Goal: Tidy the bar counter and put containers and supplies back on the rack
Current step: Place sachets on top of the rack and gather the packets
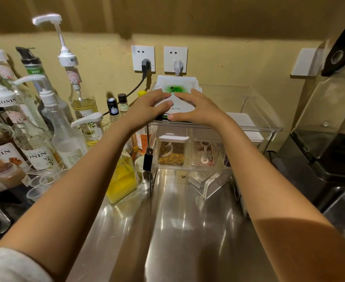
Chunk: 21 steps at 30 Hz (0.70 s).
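A stack of white packets with a green print [176,86] lies in the left part of the clear acrylic tray [265,110] on top of the rack [151,180]. My left hand [150,107] holds the stack's left side, fingers curled over the top, thumb at its front. My right hand [196,108] holds the right side the same way. Under the tray stand clear containers, one with brownish granules and a scoop [171,151], one with pinkish contents [203,153].
Syrup bottles with pumps [35,143] crowd the left. A bottle of yellow liquid [122,176] stands by the rack's left leg. Two wall sockets with plugs [159,60] are behind. A blender [330,123] stands right. The steel counter [177,231] stretches in front.
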Available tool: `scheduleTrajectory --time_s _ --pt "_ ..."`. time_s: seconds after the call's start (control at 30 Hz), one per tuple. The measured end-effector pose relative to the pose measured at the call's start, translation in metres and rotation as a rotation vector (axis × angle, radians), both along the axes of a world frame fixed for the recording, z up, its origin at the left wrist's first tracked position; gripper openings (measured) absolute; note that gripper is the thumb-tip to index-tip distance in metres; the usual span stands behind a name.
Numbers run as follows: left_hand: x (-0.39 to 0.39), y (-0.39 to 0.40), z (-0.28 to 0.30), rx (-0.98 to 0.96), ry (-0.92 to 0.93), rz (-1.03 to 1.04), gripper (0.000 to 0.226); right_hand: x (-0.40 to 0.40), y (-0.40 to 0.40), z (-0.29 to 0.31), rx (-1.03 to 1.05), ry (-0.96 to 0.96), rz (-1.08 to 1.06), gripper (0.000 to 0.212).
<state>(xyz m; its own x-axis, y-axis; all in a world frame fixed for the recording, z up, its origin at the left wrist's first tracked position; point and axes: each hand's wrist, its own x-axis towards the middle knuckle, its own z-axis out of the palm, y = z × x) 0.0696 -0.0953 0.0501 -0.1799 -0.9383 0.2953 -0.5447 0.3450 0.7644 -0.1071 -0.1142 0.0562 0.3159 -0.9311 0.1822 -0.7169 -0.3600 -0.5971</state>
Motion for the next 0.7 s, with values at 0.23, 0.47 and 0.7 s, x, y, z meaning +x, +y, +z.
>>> scheduleTrajectory --time_s 0.23,0.47,0.7 --pt "-0.008 0.003 0.002 -0.084 -0.053 0.081 0.036 -0.006 0.006 0.004 -0.037 -0.111 -0.006 0.076" --pt "-0.007 0.015 0.004 -0.086 -0.101 0.051 0.05 -0.01 0.017 0.008 -0.028 -0.132 0.005 0.066" --pt "-0.012 0.019 0.007 -0.114 -0.191 0.056 0.049 -0.007 0.026 0.008 -0.013 -0.165 0.008 0.067"
